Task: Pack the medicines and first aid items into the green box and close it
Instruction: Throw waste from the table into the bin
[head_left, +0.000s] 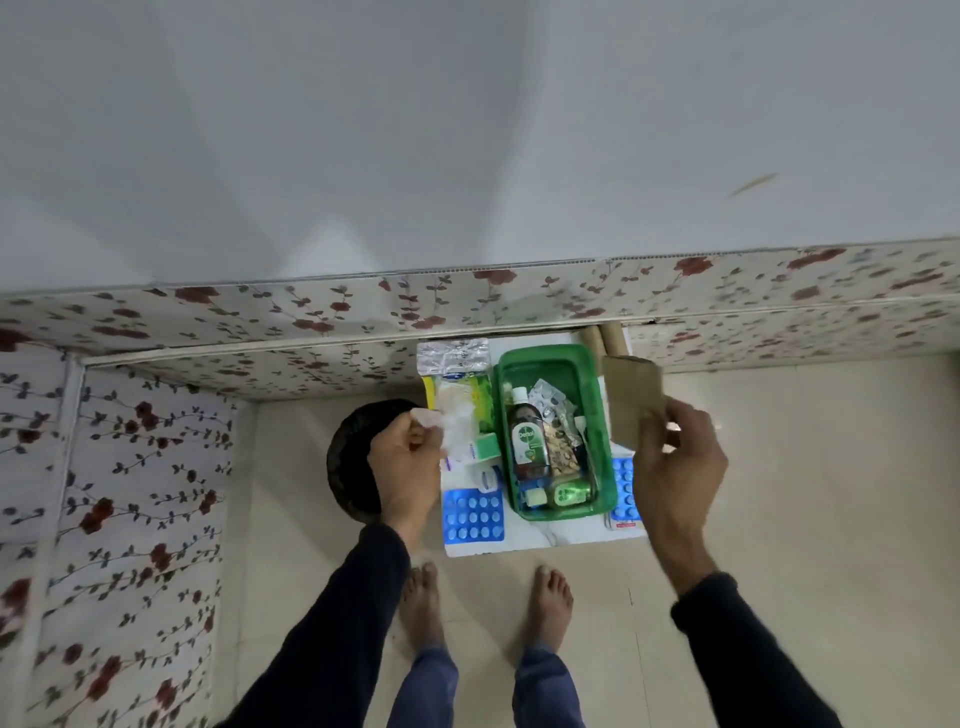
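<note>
The green box (597, 415) stands open on a small white table (524, 543), with its lid (543, 356) tipped back. Inside lie a Dettol bottle (529, 441), silver pill strips (549, 397) and a small green bottle (569, 493). My left hand (402, 462) is left of the box, pinching a clear plastic packet (452, 415). To the right of the box, my right hand (675, 467) holds a brown cardboard piece (631, 395). Blue tablet strips lie at the front left (474, 512) and right (623, 486) of the box.
A yellow-green pack (467, 389) and a silver foil pack (452, 356) lie at the table's back left. A dark round stool (348, 457) stands left of the table. Floral-papered walls (130, 467) close in at the left and back. My bare feet (485, 603) stand on the beige floor.
</note>
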